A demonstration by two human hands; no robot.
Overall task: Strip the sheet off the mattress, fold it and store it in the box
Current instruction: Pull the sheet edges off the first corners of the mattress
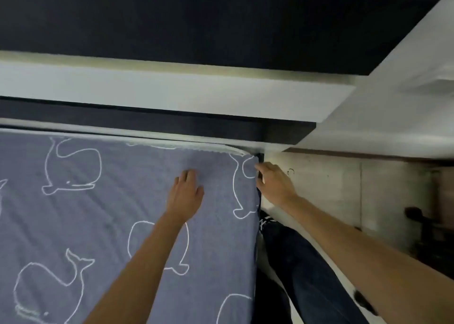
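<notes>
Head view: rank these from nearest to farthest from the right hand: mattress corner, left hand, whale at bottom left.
1. Mattress corner, touching the right hand fingers.
2. Left hand, flat on the sheet, to its left.
3. Bottom-left whale, far across the sheet.

pale concrete wall [331,188] – dark panel [196,28] above, dim light.

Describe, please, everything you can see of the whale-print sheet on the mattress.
The sheet is blue-grey woven-looking cloth printed with white whale outlines. It is still on the mattress, stretched fairly flat with faint diagonal creases, and wrapped over the far right corner and the right edge. A pale strip shows along its far edge. The left hand rests flat on its top near that corner; the right hand is at the corner's side, fingers against the fabric edge.
</notes>
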